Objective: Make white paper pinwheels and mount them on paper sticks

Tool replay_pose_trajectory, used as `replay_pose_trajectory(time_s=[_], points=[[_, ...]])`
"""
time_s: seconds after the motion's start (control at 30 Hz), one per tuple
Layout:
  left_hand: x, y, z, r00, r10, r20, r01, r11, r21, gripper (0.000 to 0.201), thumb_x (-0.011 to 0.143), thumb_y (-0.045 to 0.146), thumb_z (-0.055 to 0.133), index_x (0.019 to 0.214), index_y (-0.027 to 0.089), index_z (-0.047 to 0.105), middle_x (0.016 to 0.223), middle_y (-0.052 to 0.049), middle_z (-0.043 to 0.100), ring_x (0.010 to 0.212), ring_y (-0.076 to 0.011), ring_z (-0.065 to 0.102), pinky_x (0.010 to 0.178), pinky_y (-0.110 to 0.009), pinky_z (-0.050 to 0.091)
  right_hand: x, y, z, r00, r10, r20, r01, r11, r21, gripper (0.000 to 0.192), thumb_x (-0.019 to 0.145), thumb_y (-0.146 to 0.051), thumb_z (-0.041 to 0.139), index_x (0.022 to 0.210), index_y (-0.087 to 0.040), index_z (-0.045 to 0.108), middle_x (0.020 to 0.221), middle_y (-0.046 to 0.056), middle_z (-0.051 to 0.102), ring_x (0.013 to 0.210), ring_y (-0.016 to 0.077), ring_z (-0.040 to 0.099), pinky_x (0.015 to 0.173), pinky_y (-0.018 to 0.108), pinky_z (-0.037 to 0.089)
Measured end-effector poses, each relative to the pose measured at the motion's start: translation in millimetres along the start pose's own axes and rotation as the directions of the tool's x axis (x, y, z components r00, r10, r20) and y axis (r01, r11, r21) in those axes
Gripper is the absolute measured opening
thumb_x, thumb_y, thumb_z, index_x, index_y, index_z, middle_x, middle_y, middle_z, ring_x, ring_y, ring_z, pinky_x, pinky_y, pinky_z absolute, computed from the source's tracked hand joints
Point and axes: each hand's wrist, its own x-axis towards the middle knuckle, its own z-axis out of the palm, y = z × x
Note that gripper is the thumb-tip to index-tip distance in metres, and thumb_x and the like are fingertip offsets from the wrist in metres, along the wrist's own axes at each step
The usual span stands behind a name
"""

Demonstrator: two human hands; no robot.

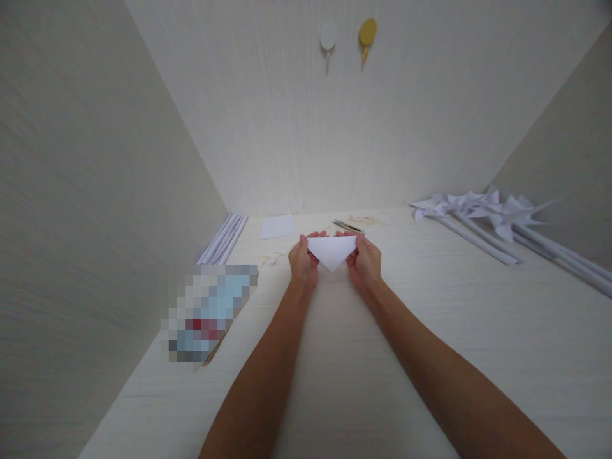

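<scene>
A white sheet of paper (331, 250), folded into a triangle, is held up between my two hands, its long edge at the top and its point facing down toward me. My left hand (303, 261) pinches the left corner between thumb and fingers. At the right corner my right hand (365, 261) grips it the same way. Just behind the paper lies a pair of slim, dark-tipped scissors or tweezers (348, 226); its exact kind is unclear. A flat white paper sheet (278, 226) rests on the table beyond my left hand.
Rolled white paper tubes (222, 239) lie at the back left, near a blurred-out item (217, 312). White paper pinwheels (478, 210) on paper sticks are piled at the right. White and yellow hooks (368, 33) hang on the back wall. Small scraps (272, 259) lie on the table.
</scene>
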Motion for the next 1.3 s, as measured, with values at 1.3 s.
replay_pose_trajectory(time_s=[1.3], points=[[-7, -13, 6.9, 0.997, 0.081, -0.019, -0.081, 0.997, -0.011, 0.028, 0.071, 0.039, 0.054, 0.074, 0.011, 0.058, 0.069, -0.009, 0.068, 0.074, -0.0192, 0.064, 0.071, -0.033, 0.047, -6, 11, 1, 0.991, -0.041, -0.126, 0.03, 0.996, -0.083, 0.017, 0.051, -0.017, 0.071, 0.065, -0.012, 0.06, 0.054, -0.002, 0.062, 0.048, 0.0098, 0.056, 0.049, 0.023, 0.047]])
